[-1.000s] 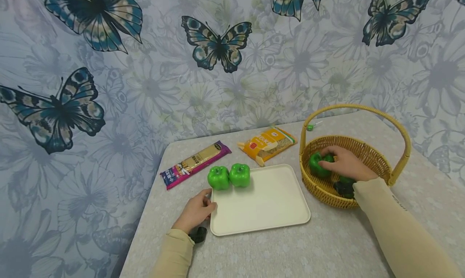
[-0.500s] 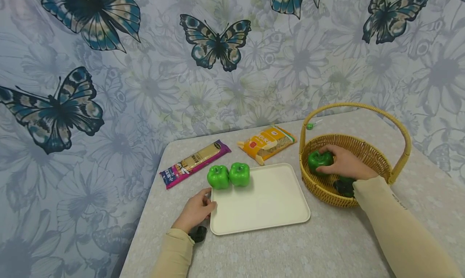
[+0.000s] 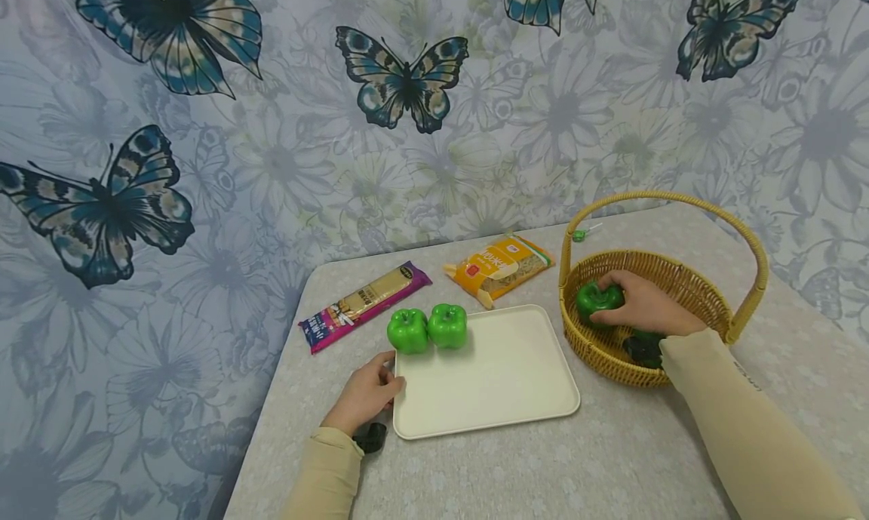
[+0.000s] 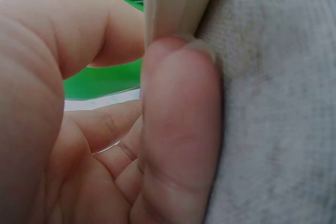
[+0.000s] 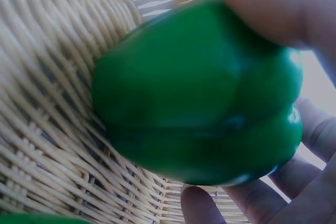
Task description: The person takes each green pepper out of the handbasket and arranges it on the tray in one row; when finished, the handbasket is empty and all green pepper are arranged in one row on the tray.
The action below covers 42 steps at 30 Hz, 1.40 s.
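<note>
Glossy dark-green bell pepper (image 3: 593, 307): inside round yellow wicker basket (image 3: 600, 361), right of cream rectangular tray (image 3: 489, 384). Right hand (image 3: 643, 306) pinches pepper between thumb and fingers. Left hand (image 3: 365, 392) pinches tray's left edge. Two bright-green bell peppers (image 3: 448, 327) adjacent, tray's far left corner. Beyond tray: long purple-and-gold packet (image 3: 366, 306), orange plastic bag (image 3: 501, 269). Pale patterned tabletop (image 3: 489, 475) underneath.

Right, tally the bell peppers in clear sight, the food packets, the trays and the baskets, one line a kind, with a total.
Cream tray: 1
Wicker basket: 1
Green bell peppers: 3 (one in the right hand)
Food packets: 2
Total: 7
Not counted: a mostly hidden green item in the basket.
</note>
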### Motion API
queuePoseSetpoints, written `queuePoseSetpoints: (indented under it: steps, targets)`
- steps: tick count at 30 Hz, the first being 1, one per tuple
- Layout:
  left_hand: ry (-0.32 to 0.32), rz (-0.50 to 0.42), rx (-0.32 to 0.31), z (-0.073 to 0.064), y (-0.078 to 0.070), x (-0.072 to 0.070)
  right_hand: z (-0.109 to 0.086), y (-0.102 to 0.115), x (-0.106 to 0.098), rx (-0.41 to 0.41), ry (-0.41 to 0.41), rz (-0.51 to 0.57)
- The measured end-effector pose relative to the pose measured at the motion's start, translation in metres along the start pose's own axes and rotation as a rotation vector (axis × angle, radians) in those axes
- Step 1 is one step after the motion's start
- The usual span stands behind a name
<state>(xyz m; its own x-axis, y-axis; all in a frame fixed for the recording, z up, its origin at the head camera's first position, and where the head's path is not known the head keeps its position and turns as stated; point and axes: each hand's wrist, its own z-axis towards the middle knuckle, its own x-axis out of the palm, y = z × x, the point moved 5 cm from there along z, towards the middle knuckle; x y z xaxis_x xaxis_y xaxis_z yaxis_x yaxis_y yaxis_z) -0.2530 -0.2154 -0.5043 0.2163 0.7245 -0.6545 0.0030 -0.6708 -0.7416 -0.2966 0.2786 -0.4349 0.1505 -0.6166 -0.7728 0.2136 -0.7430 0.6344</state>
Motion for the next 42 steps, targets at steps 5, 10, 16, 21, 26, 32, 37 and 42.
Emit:
queuePoseSetpoints:
  steps: [5, 10, 16, 21, 26, 32, 37, 42]
  targets:
    - [-0.009, 0.001, 0.01, -0.0002, -0.0003, -0.0005, 0.0011, -0.004, 0.0002, 0.017, -0.005, -0.026]
    - [-0.018, -0.001, 0.018, -0.0003, -0.001, -0.001, 0.0024, -0.0068, 0.0011, 0.03, -0.004, -0.025]
    - [-0.009, -0.006, 0.018, -0.0004, -0.0012, -0.0006, 0.0025, -0.0068, 0.0008, 0.03, -0.006, -0.026]
    - [-0.011, -0.002, 0.021, 0.0004, -0.0015, -0.001, 0.002, -0.0052, -0.0005, 0.01, -0.021, -0.043]
    - [-0.011, -0.003, 0.023, -0.0002, -0.0024, -0.0013, 0.0011, -0.0048, -0.0004, 0.012, -0.025, -0.039]
    - [-0.011, 0.005, 0.021, -0.0014, -0.0027, -0.0015, 0.0015, -0.0051, 0.0005, 0.031, -0.026, -0.045]
    - [-0.007, 0.011, 0.013, -0.001, -0.0008, -0.0019, 0.0043, -0.0052, 0.0023, 0.028, -0.016, -0.058]
    - [0.0, 0.009, 0.016, -0.0001, 0.0011, -0.0006, 0.005, -0.0069, 0.003, 0.023, -0.017, -0.068]
